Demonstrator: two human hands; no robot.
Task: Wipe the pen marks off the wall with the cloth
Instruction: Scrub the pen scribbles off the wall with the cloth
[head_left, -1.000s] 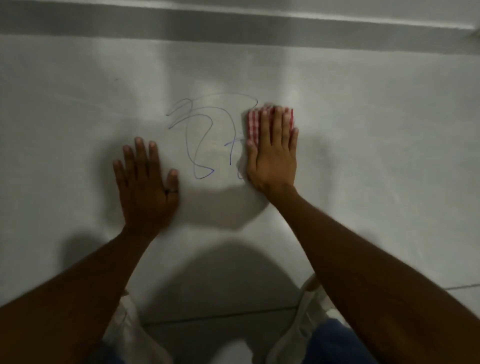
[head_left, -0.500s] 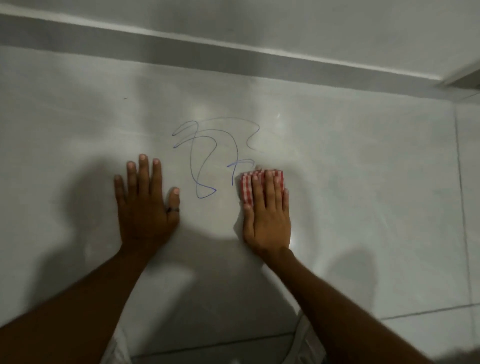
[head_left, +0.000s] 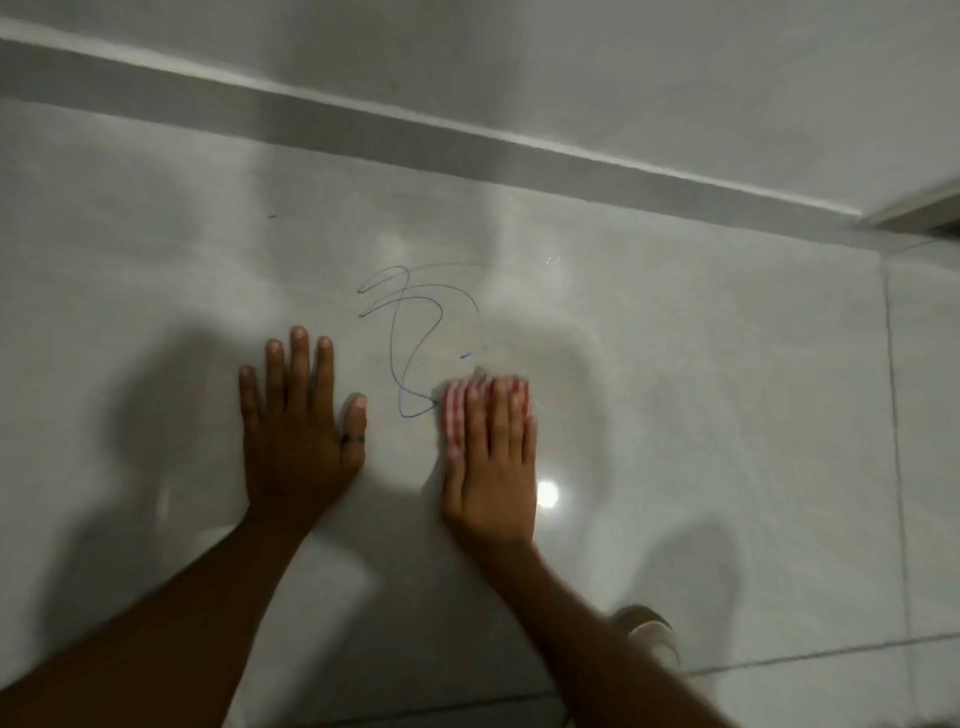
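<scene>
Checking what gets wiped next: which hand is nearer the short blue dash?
Right. The right hand, pressing the cloth, lies just below the dash; the left hand rests flat beyond the scribble.

Left hand (head_left: 296, 436) lies flat on the wall (head_left: 701, 364), centre-left of the frame. Right hand (head_left: 491, 467) is at centre, just to its right, the two apart. The cloth (head_left: 456, 410) sits under the right hand's fingers, against the wall. Pen marks (head_left: 410, 322) sprawl above and between the hands, their lowest loop reaching the cloth's left edge. A ledge (head_left: 363, 122) crosses the upper frame. A shoe (head_left: 652, 631) is at lower right.
</scene>
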